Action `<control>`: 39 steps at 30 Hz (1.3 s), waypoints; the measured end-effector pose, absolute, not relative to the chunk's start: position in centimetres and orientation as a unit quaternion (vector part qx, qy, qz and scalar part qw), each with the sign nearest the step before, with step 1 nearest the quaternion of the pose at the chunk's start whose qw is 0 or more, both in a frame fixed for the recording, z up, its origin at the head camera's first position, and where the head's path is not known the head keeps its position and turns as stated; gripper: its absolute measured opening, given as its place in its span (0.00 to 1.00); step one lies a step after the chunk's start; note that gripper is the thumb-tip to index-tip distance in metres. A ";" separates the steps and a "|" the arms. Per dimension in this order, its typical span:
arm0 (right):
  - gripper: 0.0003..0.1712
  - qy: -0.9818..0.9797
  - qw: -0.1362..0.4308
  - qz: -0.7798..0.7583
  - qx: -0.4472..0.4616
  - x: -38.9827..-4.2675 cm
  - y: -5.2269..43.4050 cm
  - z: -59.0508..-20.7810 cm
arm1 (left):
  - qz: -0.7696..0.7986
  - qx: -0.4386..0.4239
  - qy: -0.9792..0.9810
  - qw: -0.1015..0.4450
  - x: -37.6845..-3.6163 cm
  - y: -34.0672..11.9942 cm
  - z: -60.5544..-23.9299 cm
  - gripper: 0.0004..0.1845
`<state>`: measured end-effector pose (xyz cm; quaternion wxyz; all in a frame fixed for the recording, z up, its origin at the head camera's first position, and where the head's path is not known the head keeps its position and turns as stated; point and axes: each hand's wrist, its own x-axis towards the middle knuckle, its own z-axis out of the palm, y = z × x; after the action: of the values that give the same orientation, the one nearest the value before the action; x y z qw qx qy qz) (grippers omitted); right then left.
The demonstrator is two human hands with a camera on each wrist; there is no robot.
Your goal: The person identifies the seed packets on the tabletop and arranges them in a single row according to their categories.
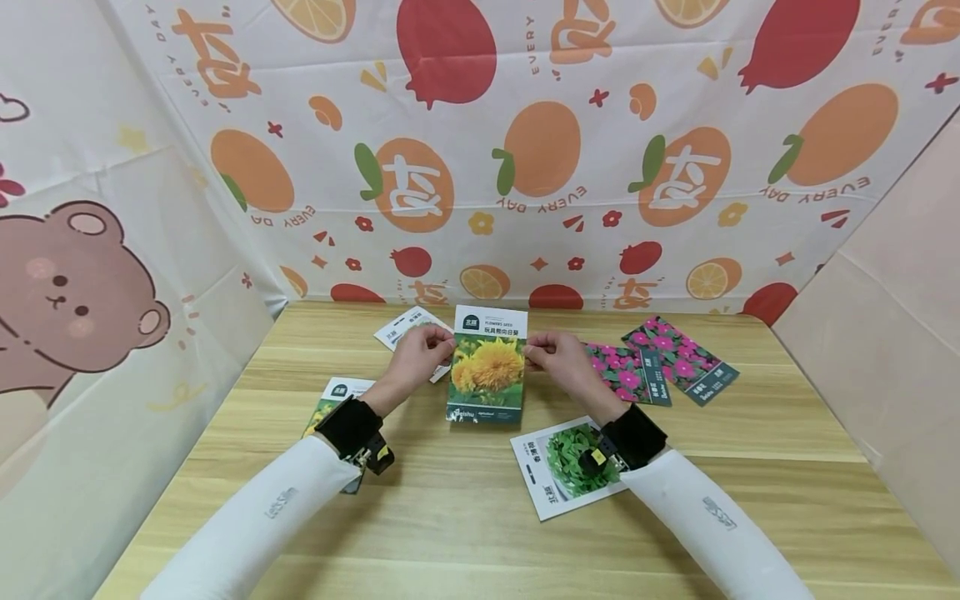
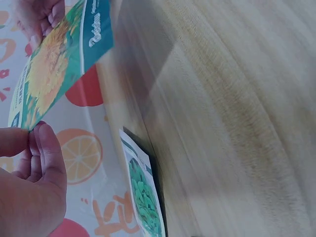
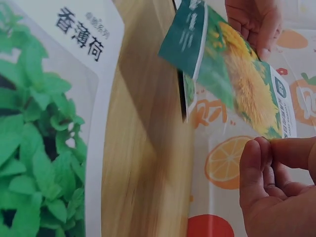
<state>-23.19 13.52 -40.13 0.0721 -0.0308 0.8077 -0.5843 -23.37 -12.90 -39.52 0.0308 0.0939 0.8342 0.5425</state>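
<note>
Both hands hold up one seed packet (image 1: 487,367) with a yellow-orange sunflower picture, its printed front toward the head camera. The left hand (image 1: 420,358) pinches its left edge between thumb and fingers. On the opposite edge, the right hand (image 1: 562,358) pinches it the same way. In the left wrist view the sunflower packet (image 2: 54,64) stands off the wooden table, tilted. Below the right wrist lies a green-leaf seed packet (image 1: 570,467), partly covered by the wrist camera. Another white-topped packet (image 1: 405,325) lies behind the left hand, partly hidden.
Two pink-flower packets, one nearer the hand (image 1: 626,375) and one farther right (image 1: 682,358), overlap on the wooden table (image 1: 450,533). Under the left forearm lies another yellow-flower packet (image 1: 341,392). A fruit-print cloth (image 1: 480,250) hangs behind the table's far edge.
</note>
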 end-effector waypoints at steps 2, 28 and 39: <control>0.14 0.814 0.068 -0.575 -0.043 -23.0 13.6 -40.1 | 0.548 0.089 0.831 0.040 -23.3 -13.2 -39.5 0.09; 0.19 0.826 0.032 -0.560 -0.060 -22.4 15.8 -41.2 | 0.516 0.044 0.842 0.147 -20.3 -19.7 -40.6 0.09; 0.19 0.849 -0.010 -0.522 -0.078 -22.1 15.7 -41.2 | 0.432 0.068 0.890 0.130 -18.8 -20.6 -41.2 0.10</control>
<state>-22.14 15.73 -41.17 -0.0103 -0.0780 0.8492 -0.5222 -18.82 -20.59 -41.23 0.1302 0.0680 0.8896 0.4324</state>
